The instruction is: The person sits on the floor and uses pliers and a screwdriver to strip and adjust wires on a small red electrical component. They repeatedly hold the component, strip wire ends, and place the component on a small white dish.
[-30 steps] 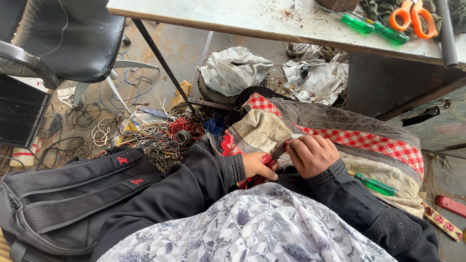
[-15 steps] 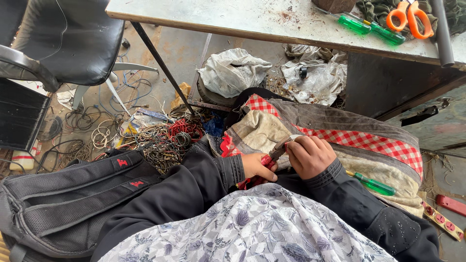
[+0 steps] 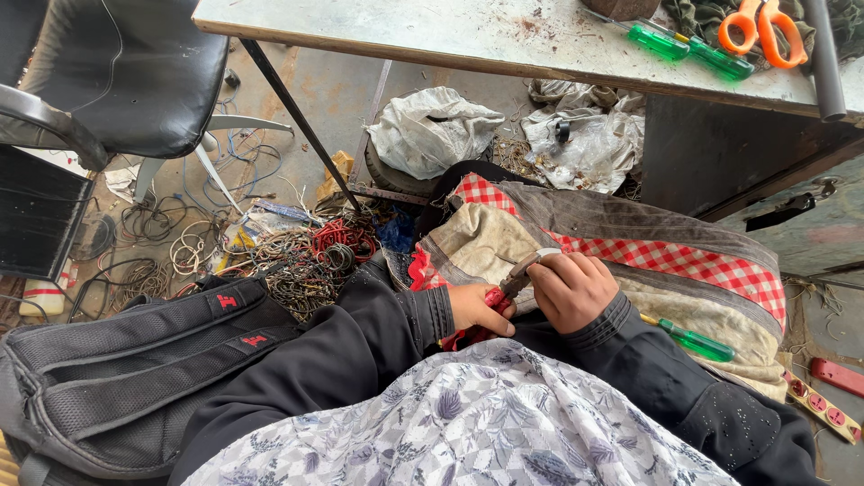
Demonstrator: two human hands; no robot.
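My left hand (image 3: 479, 308) grips the red handles of a pair of pliers (image 3: 506, 288), whose metal jaws point up toward my right hand. My right hand (image 3: 572, 288) is closed just beside the jaws, its fingers curled over something small that I cannot make out. Both hands rest over my lap, above a red-checked and beige cloth (image 3: 630, 247). Black sleeves cover both arms.
A black backpack (image 3: 117, 378) lies at lower left, with a tangle of wires (image 3: 297, 256) beyond it. A green screwdriver (image 3: 695, 341) lies on the cloth. A black chair (image 3: 117, 81) stands at upper left. The table (image 3: 450, 31) carries green screwdrivers (image 3: 684, 47) and orange scissors (image 3: 760, 22).
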